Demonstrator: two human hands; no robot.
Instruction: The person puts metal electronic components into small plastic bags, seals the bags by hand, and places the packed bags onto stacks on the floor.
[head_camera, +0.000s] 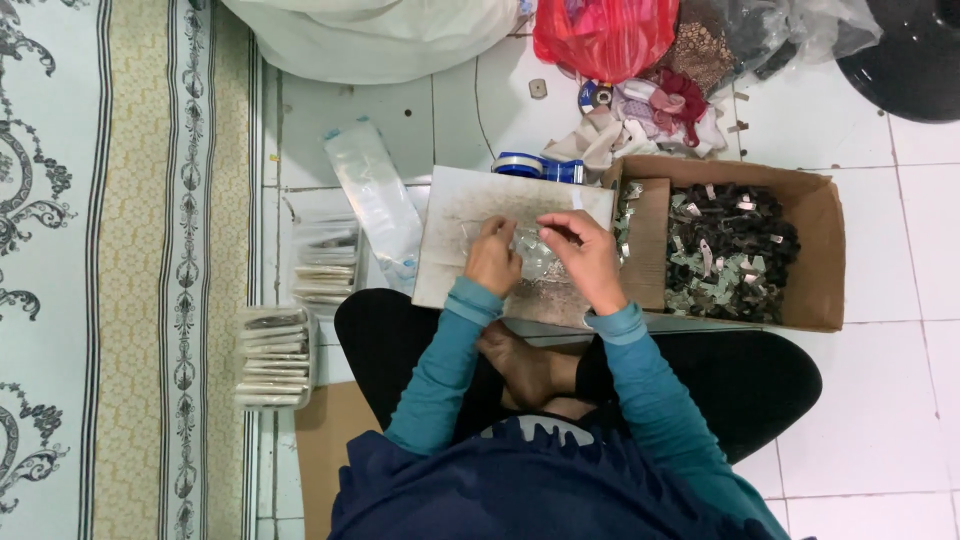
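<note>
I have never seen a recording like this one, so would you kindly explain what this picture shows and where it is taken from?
There is no machine here, only a person sitting cross-legged on a tiled floor. The single picture comes from a camera on the person's head, looking down. The left hand and right hand together hold a small clear plastic bag over a worn board. To the right a cardboard box holds many small dark pieces. To the left lie stacks of filled packets, and a red plastic bag lies further off.
</note>
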